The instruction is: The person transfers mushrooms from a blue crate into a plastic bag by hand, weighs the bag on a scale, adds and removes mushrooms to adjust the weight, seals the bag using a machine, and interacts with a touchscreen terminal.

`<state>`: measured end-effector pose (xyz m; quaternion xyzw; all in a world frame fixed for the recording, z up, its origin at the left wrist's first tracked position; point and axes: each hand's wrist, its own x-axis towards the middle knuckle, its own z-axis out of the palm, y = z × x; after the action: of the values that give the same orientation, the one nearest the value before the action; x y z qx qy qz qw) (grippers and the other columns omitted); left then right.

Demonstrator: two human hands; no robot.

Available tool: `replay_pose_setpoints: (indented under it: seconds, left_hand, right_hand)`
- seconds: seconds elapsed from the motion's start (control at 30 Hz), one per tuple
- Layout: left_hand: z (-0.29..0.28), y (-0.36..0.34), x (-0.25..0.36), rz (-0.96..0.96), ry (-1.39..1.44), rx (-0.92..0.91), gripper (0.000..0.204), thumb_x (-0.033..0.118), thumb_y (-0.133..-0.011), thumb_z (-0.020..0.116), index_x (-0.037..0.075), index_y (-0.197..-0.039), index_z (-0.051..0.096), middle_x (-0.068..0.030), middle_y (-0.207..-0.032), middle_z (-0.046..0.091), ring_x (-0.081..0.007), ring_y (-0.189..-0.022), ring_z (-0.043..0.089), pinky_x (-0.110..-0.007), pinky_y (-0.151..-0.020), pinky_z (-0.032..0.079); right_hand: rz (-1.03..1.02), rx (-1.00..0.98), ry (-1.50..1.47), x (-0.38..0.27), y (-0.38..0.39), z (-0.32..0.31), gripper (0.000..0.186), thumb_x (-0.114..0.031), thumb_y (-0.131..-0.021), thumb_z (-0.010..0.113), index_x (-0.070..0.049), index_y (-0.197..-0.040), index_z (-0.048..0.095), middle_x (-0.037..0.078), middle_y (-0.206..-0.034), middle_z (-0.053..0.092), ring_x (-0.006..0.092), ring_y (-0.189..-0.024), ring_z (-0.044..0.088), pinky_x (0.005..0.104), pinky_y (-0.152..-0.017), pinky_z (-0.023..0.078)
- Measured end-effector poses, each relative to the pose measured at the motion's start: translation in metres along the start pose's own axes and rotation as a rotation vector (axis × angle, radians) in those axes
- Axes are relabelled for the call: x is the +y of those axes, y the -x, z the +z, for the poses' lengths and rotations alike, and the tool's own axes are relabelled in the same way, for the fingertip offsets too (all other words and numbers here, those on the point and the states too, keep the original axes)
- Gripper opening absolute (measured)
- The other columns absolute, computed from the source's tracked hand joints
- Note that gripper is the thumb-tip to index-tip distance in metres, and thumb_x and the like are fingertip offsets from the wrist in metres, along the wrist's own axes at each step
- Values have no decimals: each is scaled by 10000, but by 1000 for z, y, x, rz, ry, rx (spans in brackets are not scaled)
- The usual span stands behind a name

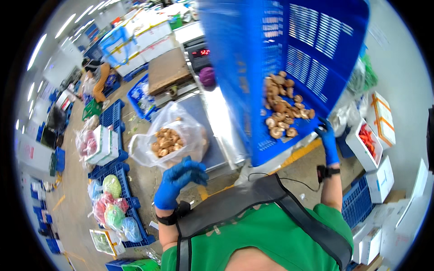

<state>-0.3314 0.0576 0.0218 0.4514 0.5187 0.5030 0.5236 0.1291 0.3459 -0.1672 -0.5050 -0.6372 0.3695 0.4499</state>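
Note:
A large blue plastic crate point(312, 86) stands tilted in front of me on the right, with brown shiitake mushrooms point(282, 106) gathered in its lower part. My right hand point(327, 136), in a blue glove, grips the crate's near right edge. To the left, a clear plastic bag point(143, 147) sits with its mouth wide, and more mushrooms point(166, 142) lie inside it. Just on the near side of that bag is my gloved left hand point(181, 178), fingers apart and nothing in them. Whether it touches the bag I cannot tell.
Behind the bag are a scale display point(199, 53) with red digits, a purple round vegetable point(207, 77) and a brown board point(168, 70). Blue pallets point(121, 174) with bagged vegetables line the left. A foam box of red peppers point(368, 140) stands right. Another person point(97, 77) bends far left.

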Motion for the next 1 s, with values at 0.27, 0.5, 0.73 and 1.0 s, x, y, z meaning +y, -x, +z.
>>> replay_pose_setpoints:
  seconds: [0.27, 0.5, 0.73, 1.0]
  left_hand:
    - [145, -92, -8, -183, 47, -261, 324, 112, -863, 559, -55, -1138, 521, -146, -1023, 618, -228, -946, 600, -349, -871, 449]
    - [215, -215, -116, -123, -367, -51, 541, 178, -803, 654, -35, -1248, 429, -180, -1209, 513, -259, -1080, 530, -339, -889, 442]
    - [232, -341, -181, -217, -1081, 59, 550, 272, -795, 635, 38, -1254, 442, -214, -1238, 492, -355, -1113, 506, -391, -905, 439]
    - [209, -380, -210, -232, -464, 249, 728, 270, -787, 677, 38, -1366, 301, -202, -1321, 428, -311, -1188, 453, -376, -974, 397]
  right_hand:
    - [-219, -260, 680, 59, -91, 15, 708, -204, -669, 724, -108, -1301, 420, 181, -1327, 398, 380, -1159, 447, 430, -944, 407]
    - [-288, -540, 930, 58, -141, 35, 733, -248, -633, 730, -214, -1298, 426, 150, -1277, 441, 345, -1000, 545, 443, -775, 493]
    - [-219, -574, 896, 91, -171, 50, 563, -321, -668, 709, -160, -1179, 536, 157, -1077, 560, 320, -920, 592, 438, -760, 496]
    - [-47, -505, 420, 57, -148, 43, 802, -212, -587, 770, -111, -1298, 413, 229, -1233, 464, 372, -1048, 529, 453, -842, 479]
